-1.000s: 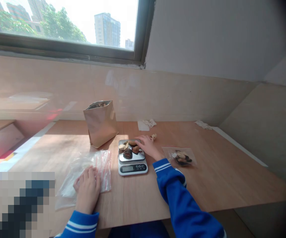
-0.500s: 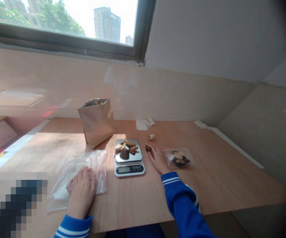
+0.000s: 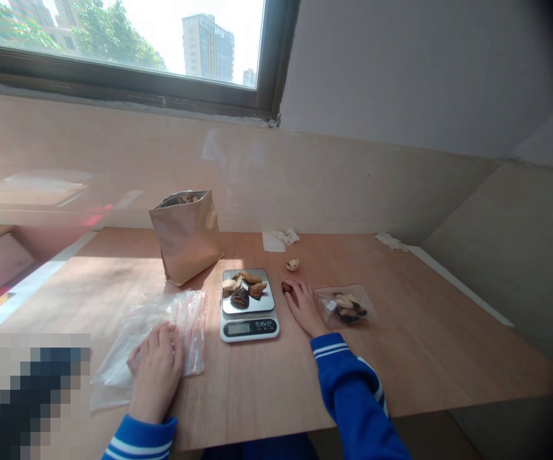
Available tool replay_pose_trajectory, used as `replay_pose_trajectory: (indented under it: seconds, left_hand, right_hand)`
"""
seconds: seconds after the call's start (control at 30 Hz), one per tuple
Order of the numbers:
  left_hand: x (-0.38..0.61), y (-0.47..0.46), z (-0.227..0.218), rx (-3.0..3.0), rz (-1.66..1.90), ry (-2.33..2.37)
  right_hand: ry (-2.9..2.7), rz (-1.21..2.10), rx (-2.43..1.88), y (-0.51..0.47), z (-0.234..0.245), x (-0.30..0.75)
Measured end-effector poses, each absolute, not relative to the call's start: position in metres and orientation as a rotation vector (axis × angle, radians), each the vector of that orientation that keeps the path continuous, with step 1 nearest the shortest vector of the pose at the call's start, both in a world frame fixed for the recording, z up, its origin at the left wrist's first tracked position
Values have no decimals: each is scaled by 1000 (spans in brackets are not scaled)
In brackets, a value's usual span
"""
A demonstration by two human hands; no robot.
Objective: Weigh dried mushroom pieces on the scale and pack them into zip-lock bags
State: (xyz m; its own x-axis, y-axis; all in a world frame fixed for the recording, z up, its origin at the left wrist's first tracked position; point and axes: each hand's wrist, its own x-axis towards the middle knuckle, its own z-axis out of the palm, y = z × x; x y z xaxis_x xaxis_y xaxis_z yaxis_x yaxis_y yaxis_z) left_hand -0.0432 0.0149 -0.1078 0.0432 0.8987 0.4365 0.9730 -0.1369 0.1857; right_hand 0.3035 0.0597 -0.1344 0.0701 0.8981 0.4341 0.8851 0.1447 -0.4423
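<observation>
My left hand (image 3: 156,364) rests on a stack of clear zip bags (image 3: 128,338), its fingers loosely bent and lying on the plastic. To the right of the scale, the fingertips of my right hand (image 3: 303,308) are closed on a small brown dried mushroom (image 3: 287,288) at the table surface. Between the hands stands a kitchen scale (image 3: 250,327) with a lit display. Several dried mushrooms (image 3: 240,298) lie on its metal plate. Just right of my right hand is a zip bag of dried mushrooms (image 3: 348,306). One pale mushroom (image 3: 292,264) sits beyond the hand.
A brown paper pouch (image 3: 188,239), open at the top with mushrooms inside, stands behind the scale to the left. Crumpled white paper (image 3: 283,239) lies by the wall, and another scrap (image 3: 390,241) lies at the far right. The wooden table (image 3: 430,345) meets the wall below a window.
Both hands stay nearly where they were. The mushroom at my right fingertips has turned slightly. The scale's digits look clearer now.
</observation>
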Motion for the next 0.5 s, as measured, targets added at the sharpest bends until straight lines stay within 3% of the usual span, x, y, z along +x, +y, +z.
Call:
replay_pose_trajectory:
  seconds: [0.5]
  left_hand:
    - [-42, 14, -105, -2133, -732, -1975]
  right_hand:
    - [-1709, 9, -1714, 60, -136, 306]
